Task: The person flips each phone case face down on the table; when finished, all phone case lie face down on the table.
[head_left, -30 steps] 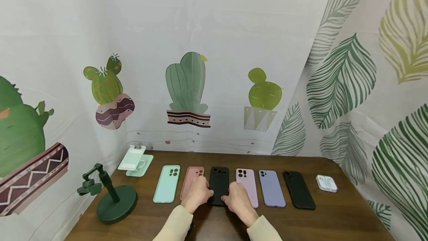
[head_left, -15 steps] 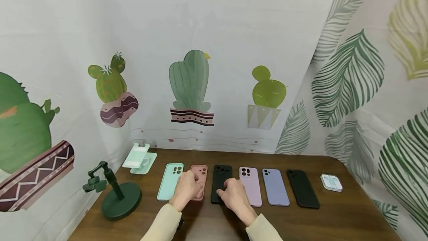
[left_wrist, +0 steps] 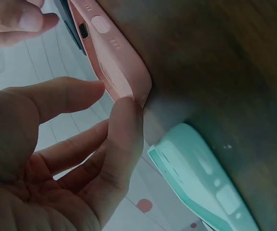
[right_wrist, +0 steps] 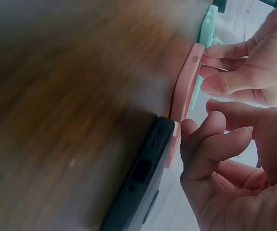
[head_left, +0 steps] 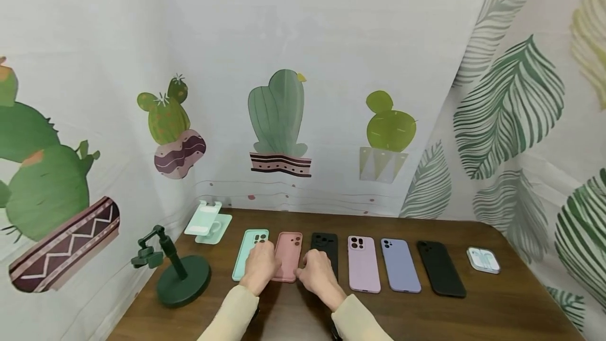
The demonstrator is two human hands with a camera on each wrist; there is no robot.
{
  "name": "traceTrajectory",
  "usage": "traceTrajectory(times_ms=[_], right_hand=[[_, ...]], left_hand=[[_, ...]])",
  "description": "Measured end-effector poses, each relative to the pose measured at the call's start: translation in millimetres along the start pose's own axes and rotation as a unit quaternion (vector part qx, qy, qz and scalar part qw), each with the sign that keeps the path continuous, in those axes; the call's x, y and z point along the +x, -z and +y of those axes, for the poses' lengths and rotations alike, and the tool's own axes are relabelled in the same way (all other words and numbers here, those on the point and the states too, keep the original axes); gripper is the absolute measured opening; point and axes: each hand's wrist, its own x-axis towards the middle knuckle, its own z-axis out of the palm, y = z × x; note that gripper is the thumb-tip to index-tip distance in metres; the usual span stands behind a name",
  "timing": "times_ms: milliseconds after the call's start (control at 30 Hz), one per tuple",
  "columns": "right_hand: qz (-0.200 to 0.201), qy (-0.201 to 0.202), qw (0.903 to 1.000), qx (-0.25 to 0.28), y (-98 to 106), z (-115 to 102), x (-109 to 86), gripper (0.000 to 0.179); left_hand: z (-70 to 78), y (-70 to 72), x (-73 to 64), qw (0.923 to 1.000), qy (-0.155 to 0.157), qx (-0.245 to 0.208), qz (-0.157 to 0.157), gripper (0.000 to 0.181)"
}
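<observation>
The table (head_left: 426, 320) bears six phone cases (head_left: 364, 266), a mint stand (head_left: 202, 218), a green stand (head_left: 183, 282) and perhaps boxed earphones (head_left: 483, 260).

Soft, even light fills the head view, with mild shadows on the worktop (head_left: 497, 307) below the left hand (head_left: 260, 266) and right hand (head_left: 317, 274); both wrist views look dimmer and hazy, the wood grain (right_wrist: 56, 120) blurred, a pale sheen beside the pink case (right_wrist: 186, 86).

White cloth wall (head_left: 331, 25) behind and at left, printed with green potted cacti (head_left: 279, 114); right wall (head_left: 546, 146) white with large green leaf prints (head_left: 511, 104). Brown wooden tabletop (head_left: 502, 304), far right corner rounded. Light soft.
</observation>
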Motion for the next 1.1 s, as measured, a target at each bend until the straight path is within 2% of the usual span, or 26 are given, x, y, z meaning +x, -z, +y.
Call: traceTrajectory(times_ms=[100,133,167,200,267,333,400,500,600,800,900,1000,1033,1100], right_hand=[[-0.013,-0.008,0.9998,-0.008,8,-17,-4.2,0.056],[-0.008,-0.002,0.9999,-0.015,4,-15,-2.8,0.055],[-0.012,-0.005,0.9999,-0.011,8,-22,-5.1,0.052],[-0.012,-0.005,0.9999,-0.007,7,-22,-4.2,0.049],[-0.011,-0.009,0.9999,0.005,5,-21,-2.9,0.042],[-0.011,-0.007,0.9999,-0.008,-7,-9,4.0,0.037],[-0.016,-0.018,0.9997,-0.003,-7,-10,6.1,0.034],[-0.022,-0.027,0.9994,-0.005,-10,-11,7.6,0.034],[-0.026,-0.045,0.9986,0.007,-1,-26,1.6,0.036],[-0.002,-0.04,0.9989,-0.023,0,-30,-2.0,0.039],[0.012,-0.036,0.999,-0.022,2,-30,-2.9,0.039],[0.022,-0.034,0.999,-0.019,5,-30,-4.7,0.04],[0.027,-0.032,0.999,-0.019,5,-30,-5.3,0.041],[0.033,-0.027,0.9988,-0.022,6,-29,-6.2,0.043]], left_hand=[[-15.7,-21.2,10.9,0.9999,-0.007,0.013,0.004,0.016],[-17.1,-23.5,12.6,0.9999,-0.003,0.01,-0.002,0.017],[-16.4,-23.5,13.0,0.9999,-0.003,0.011,-0.001,0.019],[-24.4,-33.1,17.7,0.9998,-0.003,0.02,0.0,0.021],[-29.6,-39.3,22.1,0.9996,0.004,0.025,-0.013,0.024],[-34.2,-44.3,24.8,0.9993,0.002,0.033,-0.016,0.027],[-36.9,-46.1,26.0,0.999,0.004,0.038,-0.022,0.029],[-38.7,-45.9,25.8,0.9989,0.009,0.036,-0.028,0.032],[-39.8,-45.9,25.0,0.999,0.008,0.032,-0.029,0.035],[-36.7,-40.7,20.0,0.9994,0.005,0.01,-0.032,0.043],[-33.6,-36.9,15.4,0.9997,-0.01,-0.015,-0.016,0.047],[-27.0,-27.8,9.3,0.999,-0.015,-0.04,-0.013,0.051],[-21.1,-21.0,5.6,0.9985,-0.017,-0.05,-0.01,0.051],[-9.1,-7.1,0.1,0.9975,-0.002,-0.066,-0.025,0.051]])
